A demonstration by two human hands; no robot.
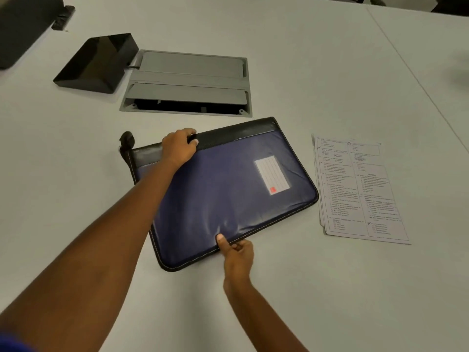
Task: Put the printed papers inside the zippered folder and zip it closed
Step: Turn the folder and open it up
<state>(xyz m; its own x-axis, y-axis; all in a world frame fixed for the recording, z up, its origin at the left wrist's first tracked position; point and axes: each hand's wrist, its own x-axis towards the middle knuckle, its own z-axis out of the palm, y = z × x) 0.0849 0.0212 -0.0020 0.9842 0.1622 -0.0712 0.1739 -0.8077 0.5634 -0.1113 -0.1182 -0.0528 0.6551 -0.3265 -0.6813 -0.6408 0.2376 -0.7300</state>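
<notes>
A pale grey bench (pixel 304 59) is shown in the head view. On it a flat blue padded zippered folder with black trim (pixel 228 194) is laid, apparently closed. The grip of the left hand (pixel 180 146) is curled over its far black edge; that of the right hand (pixel 237 252) pinches its near edge. The stack of printed white papers (pixel 357 189) is left just beside the folder, outside it. Nothing is judged done yet: opening, loading and zipping remain.

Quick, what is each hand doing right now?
Left hand: grips the far black edge of the zippered folder.
Right hand: pinches the folder's near edge, thumb on top.
</notes>
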